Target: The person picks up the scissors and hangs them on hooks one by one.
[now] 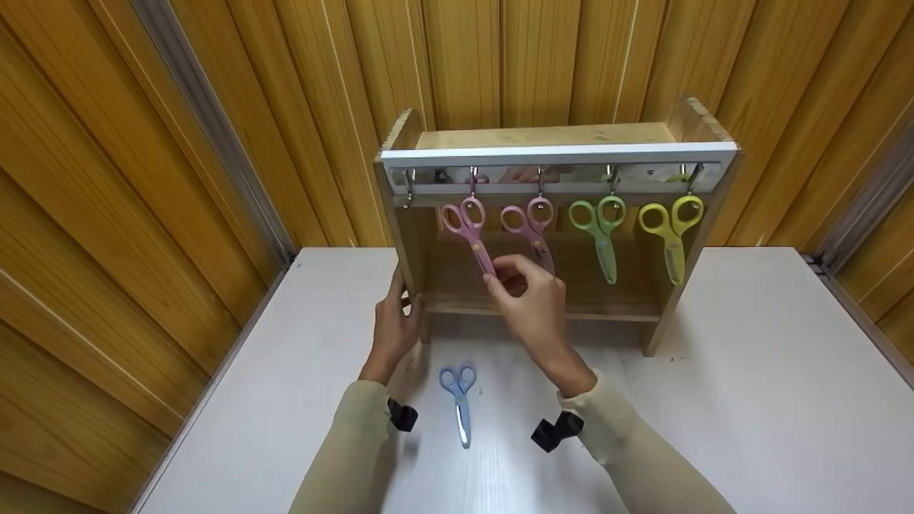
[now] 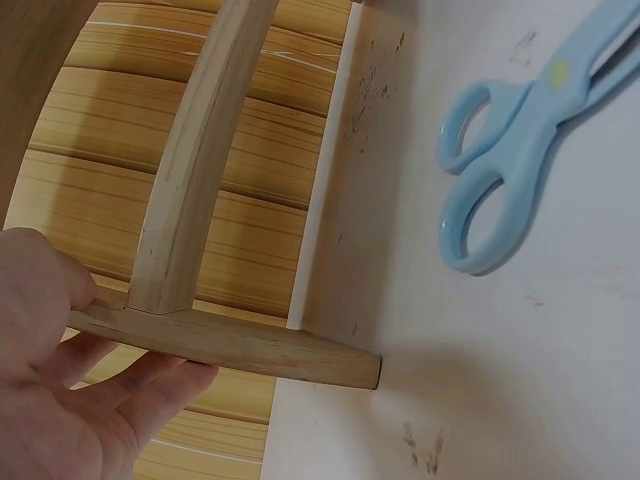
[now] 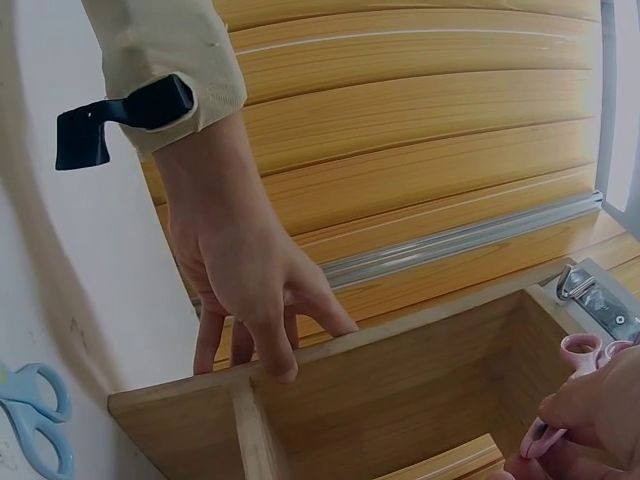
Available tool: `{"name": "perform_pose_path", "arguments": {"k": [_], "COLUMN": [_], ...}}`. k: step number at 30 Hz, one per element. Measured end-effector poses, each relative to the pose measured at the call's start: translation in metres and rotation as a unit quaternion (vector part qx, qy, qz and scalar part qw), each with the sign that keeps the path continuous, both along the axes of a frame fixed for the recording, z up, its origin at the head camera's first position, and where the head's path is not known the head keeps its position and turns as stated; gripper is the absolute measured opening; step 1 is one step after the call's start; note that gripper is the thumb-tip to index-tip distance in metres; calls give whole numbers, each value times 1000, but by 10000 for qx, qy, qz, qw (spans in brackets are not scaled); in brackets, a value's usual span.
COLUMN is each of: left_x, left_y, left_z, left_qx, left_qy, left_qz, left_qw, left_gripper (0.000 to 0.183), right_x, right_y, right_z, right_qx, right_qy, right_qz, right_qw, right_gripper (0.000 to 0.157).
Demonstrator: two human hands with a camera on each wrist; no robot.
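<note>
Pink scissors (image 1: 474, 239) hang by a handle loop at the second hook from the left, and my right hand (image 1: 535, 303) pinches their lower blade end between thumb and fingers. My left hand (image 1: 394, 328) grips the left side panel of a wooden rack (image 1: 400, 243); in the left wrist view its fingers (image 2: 165, 392) curl round the panel's edge. Beside the held pair hang other pink scissors (image 1: 530, 227), partly behind my right hand. Green scissors (image 1: 600, 232) and yellow scissors (image 1: 671, 232) hang further right. Light blue scissors (image 1: 459, 400) lie on the table below.
A metal hook strip (image 1: 571, 175) runs along the rack's front top, with a hook (image 1: 408, 189) at its left end. The rack stands on a white table (image 1: 771, 371) close to a wood-patterned wall (image 1: 535, 64). Grey metal rails (image 1: 207, 107) edge the corners.
</note>
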State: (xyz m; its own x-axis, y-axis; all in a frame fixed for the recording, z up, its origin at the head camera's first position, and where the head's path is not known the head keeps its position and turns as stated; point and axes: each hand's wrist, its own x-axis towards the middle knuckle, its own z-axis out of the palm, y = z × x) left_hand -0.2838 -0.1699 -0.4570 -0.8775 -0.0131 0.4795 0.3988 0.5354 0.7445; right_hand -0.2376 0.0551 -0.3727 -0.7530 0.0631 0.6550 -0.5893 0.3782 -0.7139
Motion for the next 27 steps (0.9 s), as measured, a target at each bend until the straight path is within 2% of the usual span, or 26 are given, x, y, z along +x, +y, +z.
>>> {"name": "perform_pose_path", "arguments": {"k": [8,21,27], "left_x": [0,0,0], "left_y": [-1,0,0], "left_z": [-2,-1,-1], "left_qx": [-40,10,-18], "left_qy": [236,-56,-6], "left_qz": [-10,3,11], "left_qw": [9997,10000,10000], "left_gripper": [72,75,75], "right_x": [-8,-20,-22], "right_y": [-4,-6,-6], "right_z": [-9,-22,-25], "right_qx": [-83,-139,-145], "right_qy": [64,130,92], "right_qz": [-20,-166,-228], "right_qw": [9999,9997,9996], "right_gripper": [12,9,8]}}
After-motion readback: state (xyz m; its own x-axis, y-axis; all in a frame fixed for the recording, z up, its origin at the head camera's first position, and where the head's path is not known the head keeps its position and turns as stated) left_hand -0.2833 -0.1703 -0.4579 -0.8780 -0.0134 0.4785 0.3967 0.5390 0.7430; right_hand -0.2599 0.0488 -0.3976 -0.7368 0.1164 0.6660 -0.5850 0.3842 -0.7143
